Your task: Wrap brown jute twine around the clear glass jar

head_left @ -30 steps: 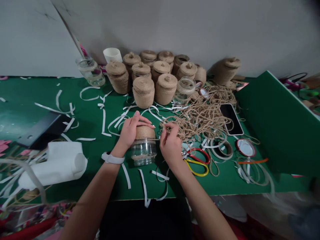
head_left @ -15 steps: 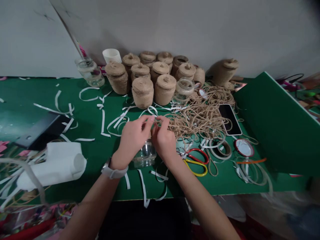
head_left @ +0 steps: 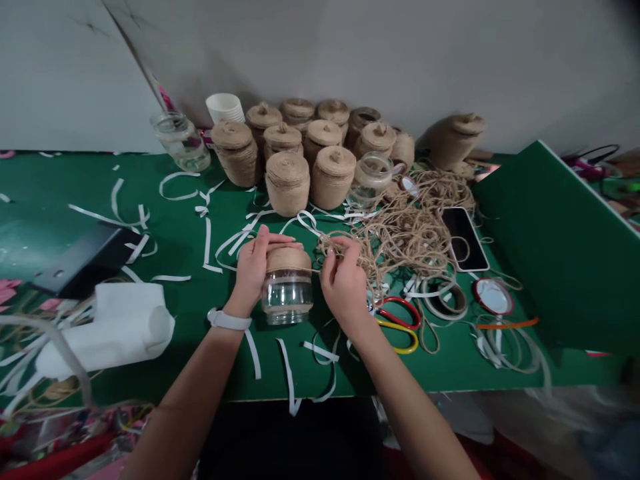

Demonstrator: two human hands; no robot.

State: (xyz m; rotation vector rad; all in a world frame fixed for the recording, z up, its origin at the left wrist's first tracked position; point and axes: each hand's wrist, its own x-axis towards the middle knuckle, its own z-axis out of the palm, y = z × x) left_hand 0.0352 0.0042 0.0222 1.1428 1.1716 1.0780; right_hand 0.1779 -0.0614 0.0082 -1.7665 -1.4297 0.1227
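A glass jar (head_left: 287, 293) lies on its side in front of me, its mouth toward me. Jute twine (head_left: 289, 260) is wound in close rows around its far end, and the rest of the glass is bare. My left hand (head_left: 253, 270) grips the jar from the left, fingers over the far end. To the right of the jar, my right hand (head_left: 345, 277) pinches a strand of twine that runs tight from the windings. Beyond that hand, a loose heap of jute twine (head_left: 405, 233) spreads over the table.
Several twine-covered jars (head_left: 287, 183) stand at the back beside a bare glass jar (head_left: 373, 177). Scissors (head_left: 400, 323), a tape roll (head_left: 447, 300) and a phone (head_left: 464, 239) lie to the right. A green board (head_left: 555, 253) leans farther right. White strips (head_left: 287, 373) are scattered about.
My hands were close together over the jar's far end. They have parted: the right one has moved right with the twine, the left one to the jar's left side. More of the jar shows.
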